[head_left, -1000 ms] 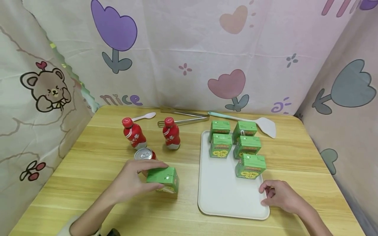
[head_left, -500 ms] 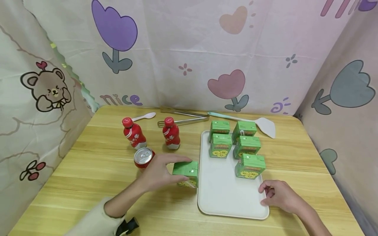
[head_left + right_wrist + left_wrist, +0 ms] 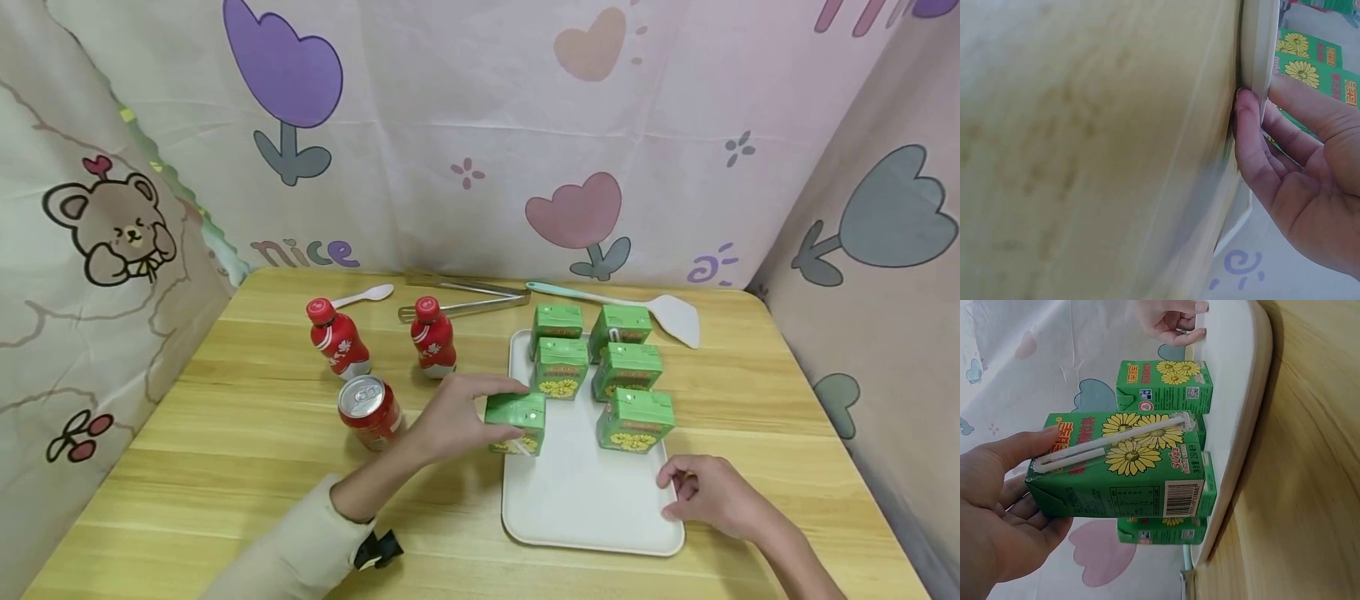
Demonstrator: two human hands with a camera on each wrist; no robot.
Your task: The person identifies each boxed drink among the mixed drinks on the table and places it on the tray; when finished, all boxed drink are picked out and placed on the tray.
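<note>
My left hand (image 3: 461, 419) grips a green drink carton (image 3: 517, 414) between thumb and fingers, over the left edge of a white tray (image 3: 585, 508). In the left wrist view a wrapped straw (image 3: 1110, 442) runs along the front of that carton (image 3: 1116, 469), beside yellow flowers. Several like cartons stand upright on the tray, among them a near right one (image 3: 636, 423) and one just behind the held carton (image 3: 561, 371). At the tray's right rim my right hand (image 3: 712, 497) pinches the edge; the right wrist view shows thumb and fingers (image 3: 1250, 125) on either side of it.
A red can (image 3: 371, 417) and two red bottles (image 3: 339, 342) (image 3: 433, 340) stand left of the tray. Metal tongs (image 3: 480, 308), a white spoon (image 3: 367, 295) and a spatula (image 3: 671, 319) lie along the back of the wooden table (image 3: 225, 467). A printed cloth (image 3: 420, 200) hangs behind.
My left hand has carried the carton rightward from beside the can to over the tray's left edge. The right hand keeps its place on the rim.
</note>
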